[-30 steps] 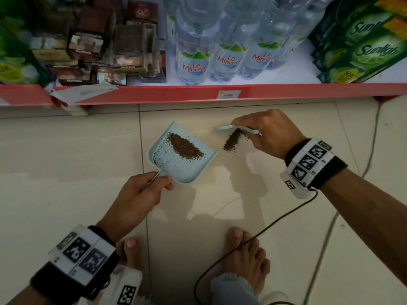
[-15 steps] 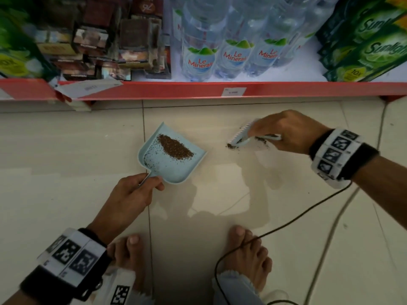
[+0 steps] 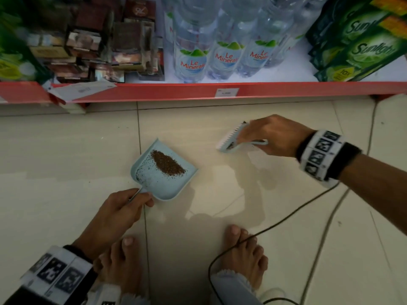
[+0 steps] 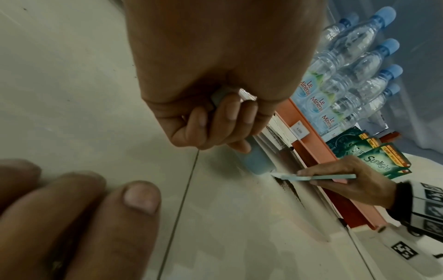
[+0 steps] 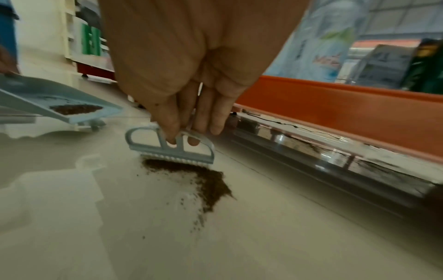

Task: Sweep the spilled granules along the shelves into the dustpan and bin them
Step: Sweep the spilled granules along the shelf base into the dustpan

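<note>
Reaching out over floor [image 3: 66,150], right hand [image 3: 273,135] pinched brush [image 3: 231,139]; granules [image 5: 206,180] lay right under grip. Left hand [image 3: 119,214] gripped dustpan [image 3: 163,172] handle.

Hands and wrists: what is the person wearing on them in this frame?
Both hands, left hand and right hand, are bare, with no gloves or sleeves. Each wrist carries a black strap with a white band of square black-and-white markers; the left band looks alike. A thin black cable runs from the right band.
</note>
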`<state>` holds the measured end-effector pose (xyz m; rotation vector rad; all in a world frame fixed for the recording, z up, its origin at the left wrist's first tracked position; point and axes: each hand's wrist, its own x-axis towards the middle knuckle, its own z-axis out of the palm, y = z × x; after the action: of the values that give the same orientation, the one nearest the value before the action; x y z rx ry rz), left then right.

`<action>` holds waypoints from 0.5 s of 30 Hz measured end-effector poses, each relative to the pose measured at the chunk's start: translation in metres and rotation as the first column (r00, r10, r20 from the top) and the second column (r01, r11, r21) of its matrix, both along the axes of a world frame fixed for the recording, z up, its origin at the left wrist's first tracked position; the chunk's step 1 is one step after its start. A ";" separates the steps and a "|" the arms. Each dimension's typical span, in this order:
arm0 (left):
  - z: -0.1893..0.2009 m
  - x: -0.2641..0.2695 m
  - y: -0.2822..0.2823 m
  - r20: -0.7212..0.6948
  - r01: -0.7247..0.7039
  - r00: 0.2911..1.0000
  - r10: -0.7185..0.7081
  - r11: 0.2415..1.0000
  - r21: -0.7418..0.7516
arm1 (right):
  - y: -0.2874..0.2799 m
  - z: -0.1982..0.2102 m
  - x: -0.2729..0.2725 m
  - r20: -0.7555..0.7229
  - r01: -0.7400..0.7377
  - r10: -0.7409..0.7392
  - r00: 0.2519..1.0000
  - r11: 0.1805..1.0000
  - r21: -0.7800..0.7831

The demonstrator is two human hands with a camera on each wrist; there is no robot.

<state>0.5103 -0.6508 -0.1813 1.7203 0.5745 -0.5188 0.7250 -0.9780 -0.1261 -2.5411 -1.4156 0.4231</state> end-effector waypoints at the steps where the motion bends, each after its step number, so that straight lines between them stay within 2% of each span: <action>1: -0.001 -0.002 0.000 -0.003 -0.005 1.000 0.004 1.000 -0.005 | -0.008 0.003 -0.001 0.029 0.046 -0.046 0.999 0.999 0.007; 3: -0.002 -0.003 -0.003 -0.005 0.009 1.000 -0.009 1.000 -0.019 | -0.009 0.005 -0.007 0.111 0.130 -0.141 0.984 0.986 0.103; 5: -0.002 -0.002 -0.007 -0.003 0.043 0.999 -0.043 0.999 -0.025 | 0.008 0.001 -0.015 0.136 0.242 -0.288 0.948 0.929 0.278; 6: -0.002 0.000 -0.009 -0.002 0.057 0.998 -0.057 0.998 -0.023 | 0.021 -0.003 -0.019 0.093 0.334 -0.394 0.915 0.864 0.377; 8: -0.001 0.002 -0.009 -0.002 0.062 0.998 -0.062 0.998 -0.022 | 0.047 -0.013 -0.029 -0.142 0.573 -0.588 0.796 0.659 0.486; 10: 0.000 0.004 -0.008 -0.001 0.056 0.998 -0.056 0.998 -0.033 | 0.067 -0.025 -0.040 -0.429 0.778 -0.653 0.624 0.472 0.414; 11: 0.000 0.003 -0.007 -0.001 0.054 0.999 -0.054 0.998 -0.034 | 0.072 -0.031 -0.044 -0.542 0.838 -0.640 0.545 0.416 0.352; 12: 0.000 0.003 -0.006 -0.004 0.047 0.999 -0.047 0.998 -0.031 | 0.073 -0.036 -0.048 -0.615 0.874 -0.624 0.482 0.391 0.288; 13: 0.000 0.003 -0.005 -0.008 0.035 0.999 -0.035 0.999 -0.027 | 0.070 -0.040 -0.050 -0.628 0.887 -0.635 0.451 0.396 0.237; 15: 0.000 0.002 -0.005 -0.017 0.016 1.000 -0.016 1.000 -0.023 | 0.054 -0.043 -0.050 -0.495 0.875 -0.726 0.477 0.445 0.191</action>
<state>0.5122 -0.6560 -0.1815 1.7013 0.5657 -0.5505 0.6745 -0.9237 -0.1692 -2.2550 0.0040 0.2928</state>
